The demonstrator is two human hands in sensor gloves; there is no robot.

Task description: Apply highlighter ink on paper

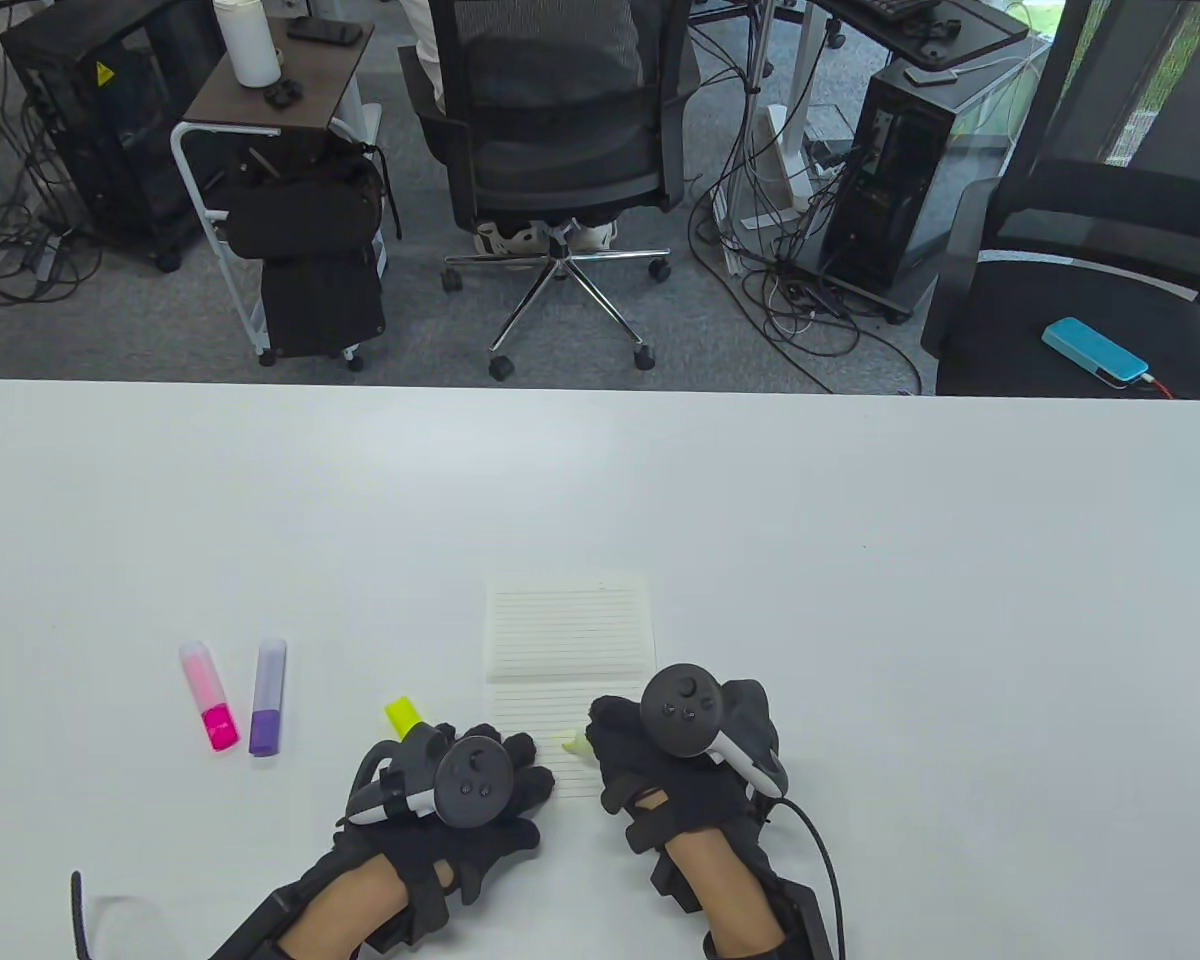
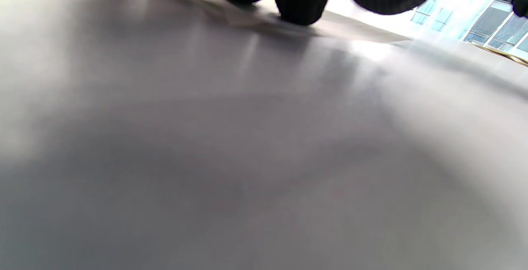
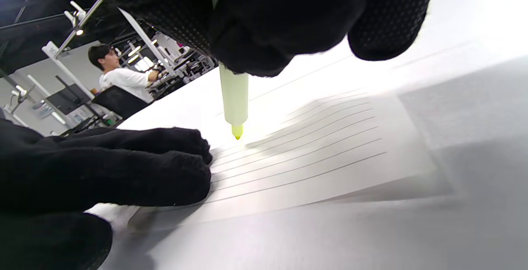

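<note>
- Right hand (image 1: 682, 762): fingers curled round the yellow highlighter (image 3: 234, 101), barrel near upright, tip (image 3: 236, 132) at or just above the lined paper (image 1: 570, 650) — contact cannot be told.
- Left hand (image 1: 460, 790): fingers (image 3: 165, 167) straight, pressed flat on the paper's near-left edge, just beside the tip.
- Right wrist view alone shows tip and ruled lines; the table view hides the barrel under the glove; the left wrist view gives only fingertips (image 2: 303, 2) on blurred tabletop (image 2: 247, 158).
- Yellow cap (image 1: 401, 714) stands just beyond the left hand.
- Pink highlighter (image 1: 209, 697) and purple highlighter (image 1: 269, 697) lie capped further left, well apart from the paper.
- Far half of the paper is uncovered — bare tabletop beyond and to the right.
</note>
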